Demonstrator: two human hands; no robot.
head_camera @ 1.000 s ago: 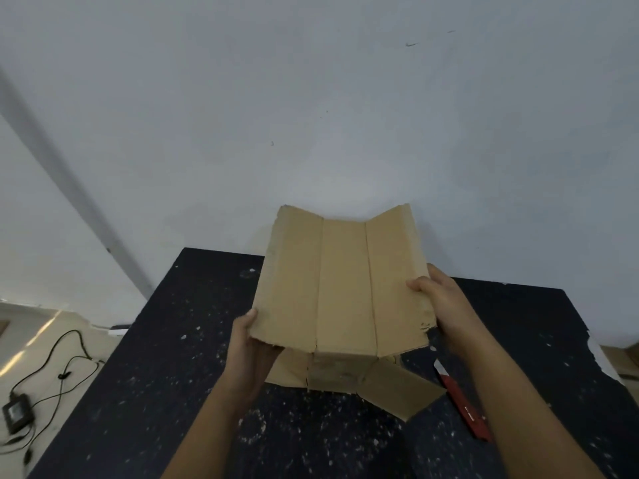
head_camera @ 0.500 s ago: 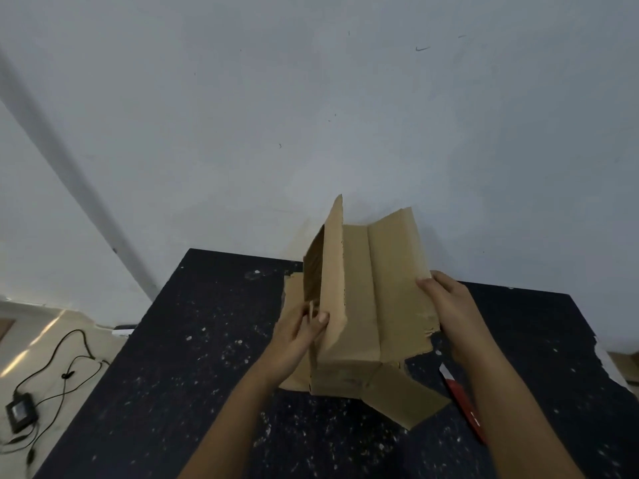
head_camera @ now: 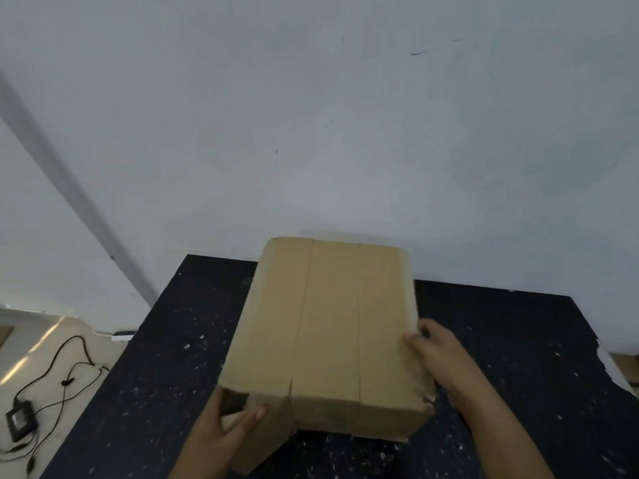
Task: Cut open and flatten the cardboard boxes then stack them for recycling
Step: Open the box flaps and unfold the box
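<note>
- a black adapter (head_camera: 20, 419) and its cable (head_camera: 65, 371) lie on the floor, left of the dark speckled surface (head_camera: 152, 368).
- the left hand (head_camera: 221, 433) pinches the lower-left flap (head_camera: 262, 433), thumb on top and fingers beneath.
- the cardboard box (head_camera: 328, 337), cut open into three creased panels, lies spread over the middle of the surface, far edge at the wall.
- it looks light and stiff along the panels but hinges at each crease, so take it by both outer edges, not the ragged corners.
- the right hand (head_camera: 439, 350) grips the right edge, thumb on top.
</note>
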